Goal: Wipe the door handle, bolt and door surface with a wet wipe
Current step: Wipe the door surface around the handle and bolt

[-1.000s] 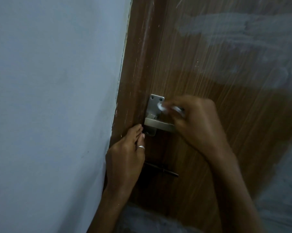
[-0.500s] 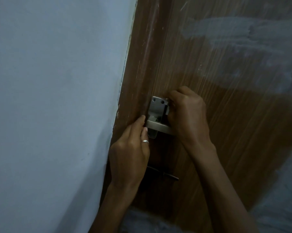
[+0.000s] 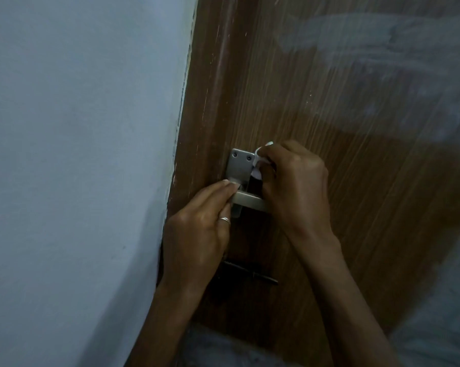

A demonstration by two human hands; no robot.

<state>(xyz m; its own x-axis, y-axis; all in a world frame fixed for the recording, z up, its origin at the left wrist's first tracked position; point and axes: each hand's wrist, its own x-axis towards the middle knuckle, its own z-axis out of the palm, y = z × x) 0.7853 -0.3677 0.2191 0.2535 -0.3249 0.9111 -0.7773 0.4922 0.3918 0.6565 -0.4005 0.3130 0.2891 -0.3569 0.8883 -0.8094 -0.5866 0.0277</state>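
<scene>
— Blue-grey wall sits hard on your left, and the door's edge runs right against it. No room to swing out that way.
— Your left hand: fingers straight, tips resting on the inner end of the handle, gripping nothing.
— The metal plate behind it is where the work is. The wipe sits bunched at the plate's right edge, pinched in the curled fingers of your right hand.
— So by my read you're on the handle stage, partway through. The bolt below it, left end hidden by your wrist, looks untouched. I'd say that's left to do.
— Further right, the door shows pale streaks up top. Wiped or just dusty, I can't tell. Lower down it looks unstreaked, so count most of the surface as left.
— You've plenty of open wood above and to your right for long strokes. The tight spots are the gap behind the handle and that wall-side edge.
</scene>
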